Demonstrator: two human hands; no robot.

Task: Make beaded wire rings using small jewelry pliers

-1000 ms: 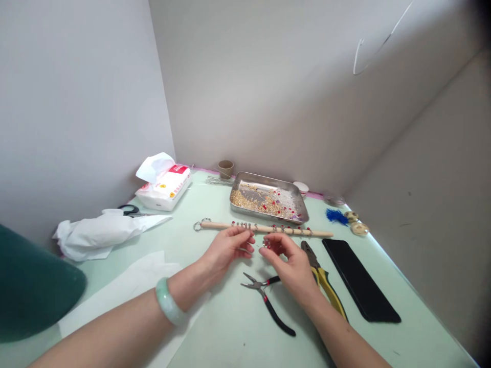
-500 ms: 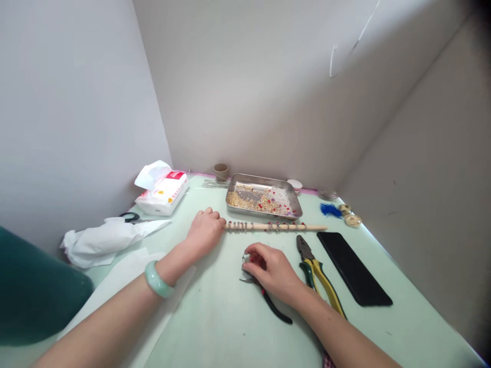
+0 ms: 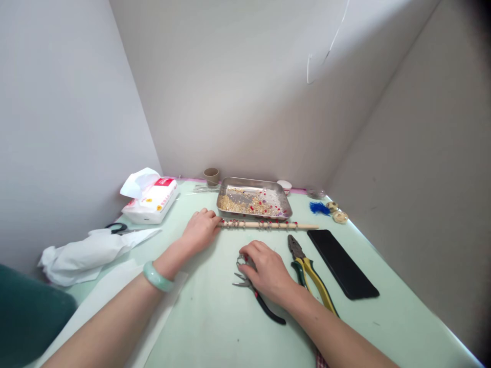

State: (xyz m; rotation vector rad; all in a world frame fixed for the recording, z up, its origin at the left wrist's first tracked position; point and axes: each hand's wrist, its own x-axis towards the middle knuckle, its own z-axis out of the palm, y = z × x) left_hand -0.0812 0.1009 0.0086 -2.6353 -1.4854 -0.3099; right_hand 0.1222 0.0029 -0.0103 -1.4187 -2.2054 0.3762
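Note:
My left hand [image 3: 201, 230] is closed on the left end of a wooden stick [image 3: 249, 225], which carries several small rings with red and clear beads. The stick lies crosswise in front of the metal tray [image 3: 254, 216]. Nearer me, my right hand [image 3: 264, 268] pinches a small silver ring piece [image 3: 241, 260] with red beads between thumb and fingers. Just below that hand lie small black-handled pliers [image 3: 268, 310], jaws apart. Larger yellow and green pliers [image 3: 320, 286] rest right of my right hand, partly under the forearm.
Gold, red and clear beads lie in the tray. Behind it are a brown cup [image 3: 211, 176] and a white-lidded pot [image 3: 284, 186]. A tissue pack [image 3: 151, 202], scissors [image 3: 117, 228] and white cloth [image 3: 84, 253] are left; a black phone [image 3: 342, 263] and blue tassel [image 3: 319, 207] right.
The whole view has shifted, with table items appearing further left. My right hand has uncovered more of the small pliers' jaws. Both hands keep their holds.

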